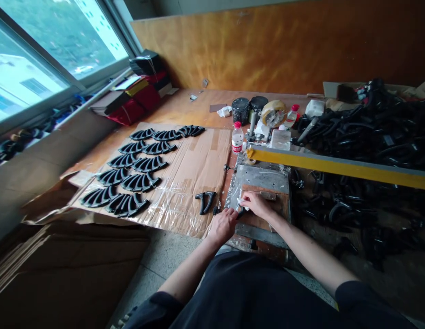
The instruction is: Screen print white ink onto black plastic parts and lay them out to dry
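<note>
My left hand (224, 225) is closed on a black curved part (240, 211) over the left side of the metal and wood fixture (263, 177). Pinched in the fingers of my right hand (255, 203) is a small white cloth or tissue (239, 201), held against the same part. Two more black curved parts (205, 202) lie side by side on the cardboard sheet (185, 164), just left of my hands. Farther left on that cardboard, several black parts (140, 182) are laid out in fanned rows.
A bottle with a red cap (237, 137) stands behind the fixture, near dark cans (240, 110) and a tape roll (273, 113). A yellow-edged bar (336, 167) crosses to the right, beside a large heap of black parts (363, 132). Folded cardboard (61, 269) is at lower left.
</note>
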`<act>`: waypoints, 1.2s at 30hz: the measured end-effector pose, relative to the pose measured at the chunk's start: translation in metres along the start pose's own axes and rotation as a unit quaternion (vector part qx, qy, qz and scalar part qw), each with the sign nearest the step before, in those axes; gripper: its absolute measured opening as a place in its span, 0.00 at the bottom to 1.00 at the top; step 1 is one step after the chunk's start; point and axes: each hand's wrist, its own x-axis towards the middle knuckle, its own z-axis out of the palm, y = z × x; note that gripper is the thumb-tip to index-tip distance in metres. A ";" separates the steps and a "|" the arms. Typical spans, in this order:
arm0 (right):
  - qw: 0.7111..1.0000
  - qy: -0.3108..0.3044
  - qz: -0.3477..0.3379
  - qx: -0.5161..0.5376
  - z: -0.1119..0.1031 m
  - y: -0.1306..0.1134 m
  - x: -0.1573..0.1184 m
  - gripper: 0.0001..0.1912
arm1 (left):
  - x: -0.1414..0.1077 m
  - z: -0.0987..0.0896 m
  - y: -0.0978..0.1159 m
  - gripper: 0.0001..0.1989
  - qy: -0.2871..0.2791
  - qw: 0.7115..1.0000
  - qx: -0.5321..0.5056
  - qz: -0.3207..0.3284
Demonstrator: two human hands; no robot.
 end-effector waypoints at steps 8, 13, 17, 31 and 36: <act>0.999 -0.023 -0.019 -0.041 -0.007 0.002 -0.009 0.10 | 0.001 -0.001 0.000 0.06 -0.015 1.000 -0.013 -0.007; 0.997 0.016 -0.006 -0.070 0.000 -0.013 0.015 0.10 | 0.001 -0.003 0.000 0.05 -0.011 1.000 -0.017 -0.008; 0.994 0.104 -0.013 -0.036 -0.013 -0.020 0.020 0.12 | 0.000 -0.004 0.002 0.06 -0.010 1.000 -0.024 -0.011; 0.998 0.003 -0.034 -0.054 0.002 -0.018 0.021 0.08 | 0.004 -0.003 0.005 0.04 -0.018 0.999 -0.005 -0.029; 0.992 0.094 0.019 0.077 -0.015 0.013 0.017 0.09 | 0.002 -0.001 0.007 0.04 -0.009 0.999 -0.011 -0.044</act>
